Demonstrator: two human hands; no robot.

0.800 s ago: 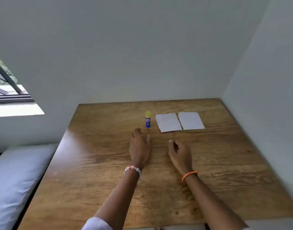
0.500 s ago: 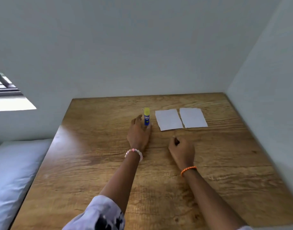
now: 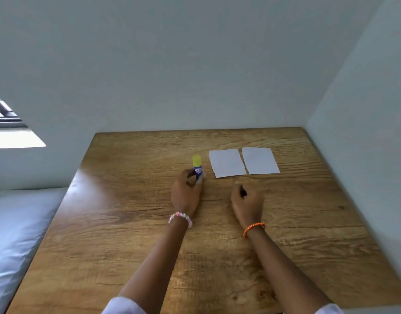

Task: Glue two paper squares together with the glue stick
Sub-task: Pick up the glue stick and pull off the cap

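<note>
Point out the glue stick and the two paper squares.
glue stick (image 3: 197,165), head view, lower edge of yellow cap
left paper square (image 3: 227,163), head view, middle of sheet
right paper square (image 3: 260,160), head view, middle of sheet

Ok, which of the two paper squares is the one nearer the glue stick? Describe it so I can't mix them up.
On the wooden table, toward its far edge, two white paper squares lie side by side. The one you want is the left paper square, between the right paper square and the upright blue, yellow-capped glue stick.
</note>
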